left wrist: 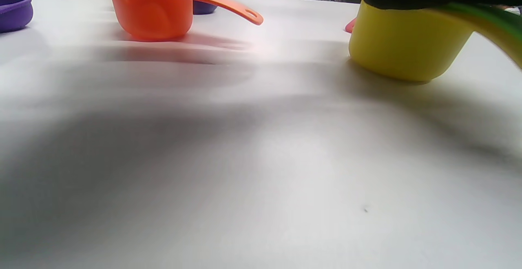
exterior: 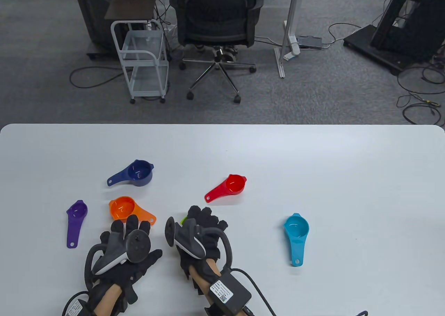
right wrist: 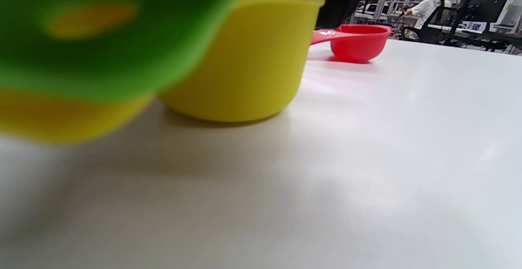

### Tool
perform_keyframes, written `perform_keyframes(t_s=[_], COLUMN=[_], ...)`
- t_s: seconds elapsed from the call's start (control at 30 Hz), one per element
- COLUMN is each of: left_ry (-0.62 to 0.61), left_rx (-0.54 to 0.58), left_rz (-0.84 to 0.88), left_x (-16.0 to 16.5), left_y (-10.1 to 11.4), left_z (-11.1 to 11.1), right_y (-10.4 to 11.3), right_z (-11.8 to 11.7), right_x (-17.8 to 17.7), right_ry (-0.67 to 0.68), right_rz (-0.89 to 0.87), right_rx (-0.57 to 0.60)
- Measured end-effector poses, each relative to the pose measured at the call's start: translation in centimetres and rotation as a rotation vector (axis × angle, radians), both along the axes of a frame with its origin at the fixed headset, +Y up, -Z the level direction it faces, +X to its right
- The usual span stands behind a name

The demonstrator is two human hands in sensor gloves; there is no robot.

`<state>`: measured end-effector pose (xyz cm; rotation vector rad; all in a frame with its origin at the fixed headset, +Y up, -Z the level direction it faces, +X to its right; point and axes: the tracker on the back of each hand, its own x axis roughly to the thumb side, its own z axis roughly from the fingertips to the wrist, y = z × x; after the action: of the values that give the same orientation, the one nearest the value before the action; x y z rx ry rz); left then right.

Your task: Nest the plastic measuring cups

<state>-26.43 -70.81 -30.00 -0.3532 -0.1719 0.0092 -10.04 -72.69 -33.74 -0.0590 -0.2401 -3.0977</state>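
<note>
Table view: the right hand (exterior: 205,225) covers the nested cups; the left hand (exterior: 127,246) lies spread flat, holding nothing. Navy cup (exterior: 139,172), orange cup (exterior: 122,208), purple cup (exterior: 77,212), red cup (exterior: 234,184) and blue cup (exterior: 296,228) lie loose on the table (exterior: 347,163).

Left wrist view: the right hand rests on the yellow cup (left wrist: 408,44); its grip I cannot tell.

Right wrist view: the green cup (right wrist: 102,32) sits inside the yellow; by my judgement five remain.

No legible text or labels anywhere.
</note>
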Motion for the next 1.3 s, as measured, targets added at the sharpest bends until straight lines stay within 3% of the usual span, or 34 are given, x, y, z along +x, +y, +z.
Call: perform_keyframes(t_s=[0.27,0.43,0.6,0.77,1.03,1.2,1.23,1.3], left_ry=[0.008,0.009,0.012,0.015,0.016,0.028,0.027,0.018], left_rx=[-0.012,-0.016,-0.016,-0.012,-0.006,-0.002,-0.001,0.014], left_rz=[-0.002,0.0,0.004,0.007,-0.001,-0.012,-0.015,-0.015], left_x=[0.0,-0.1,-0.2,-0.3,-0.4,-0.6,-0.6,-0.5], left_y=[-0.1,0.0,-0.1,-0.1,-0.2,-0.4,-0.4,-0.3], left_z=[-0.1,-0.1,-0.1,-0.2,-0.2,-0.4,-0.4,-0.3], right_y=[0.6,1.6,4.6,5.5,3.9,1.4,1.3,1.3], right_z=[0.3,0.4,1.0,1.8,3.2,3.2,3.2,3.5], right_x=[0.2,1.3,5.1,10.3,18.3,20.7,21.0,21.5], right_ry=[0.012,0.031,0.064,0.05,0.0,0.009,0.014,0.017], right_rz=[0.013,-0.093,-0.196,-0.118,-0.087,-0.197,-0.193,-0.205], right_rx=[0.008,0.001,0.105,0.14,0.124,0.097,0.055,0.094])
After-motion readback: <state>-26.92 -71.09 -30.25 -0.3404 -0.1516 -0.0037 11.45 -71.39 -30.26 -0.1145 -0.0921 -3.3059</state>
